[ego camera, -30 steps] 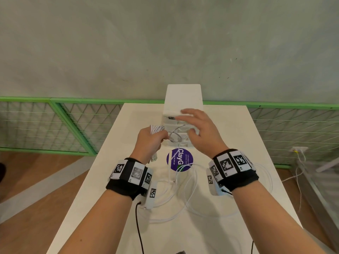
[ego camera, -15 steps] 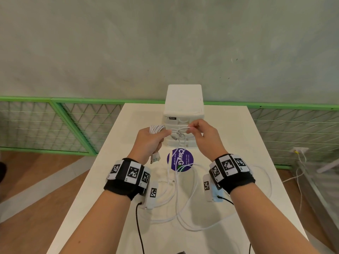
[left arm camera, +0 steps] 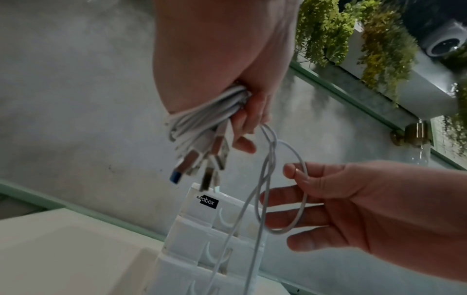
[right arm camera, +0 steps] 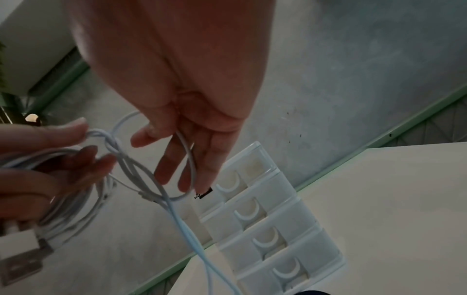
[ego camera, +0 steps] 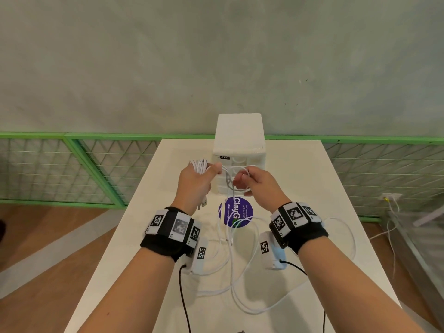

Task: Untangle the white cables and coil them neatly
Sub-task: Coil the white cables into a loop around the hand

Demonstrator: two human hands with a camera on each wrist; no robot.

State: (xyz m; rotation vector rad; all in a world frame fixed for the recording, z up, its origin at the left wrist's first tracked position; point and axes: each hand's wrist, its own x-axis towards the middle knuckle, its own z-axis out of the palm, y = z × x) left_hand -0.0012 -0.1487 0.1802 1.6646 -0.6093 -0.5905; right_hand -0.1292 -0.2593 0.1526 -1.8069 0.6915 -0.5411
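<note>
Above the table, my left hand (ego camera: pixel 194 186) grips a coiled bundle of white cables (ego camera: pixel 199 165), and several USB plugs (left arm camera: pixel 192 161) hang below its fingers. One cable leaves the bundle, twists into a knot (right arm camera: pixel 113 141) and forms a loop (left arm camera: pixel 300 179). My right hand (ego camera: pixel 257 186) holds that loop (right arm camera: pixel 189 159) between thumb and fingers, a short way right of the left hand. From the knot, strands drop to the loose white cables (ego camera: pixel 240 272) tangled on the table under my wrists.
A white plastic drawer box (ego camera: pixel 240 135) stands just behind both hands, near the table's far edge. A round purple sticker (ego camera: pixel 236 212) lies on the white table (ego camera: pixel 312 188). Green mesh railing runs behind, with a grey wall beyond it.
My right hand left the front of the drawer box, took hold of the cable loop and drew in toward the left hand. The left hand kept its bundle and barely moved.
</note>
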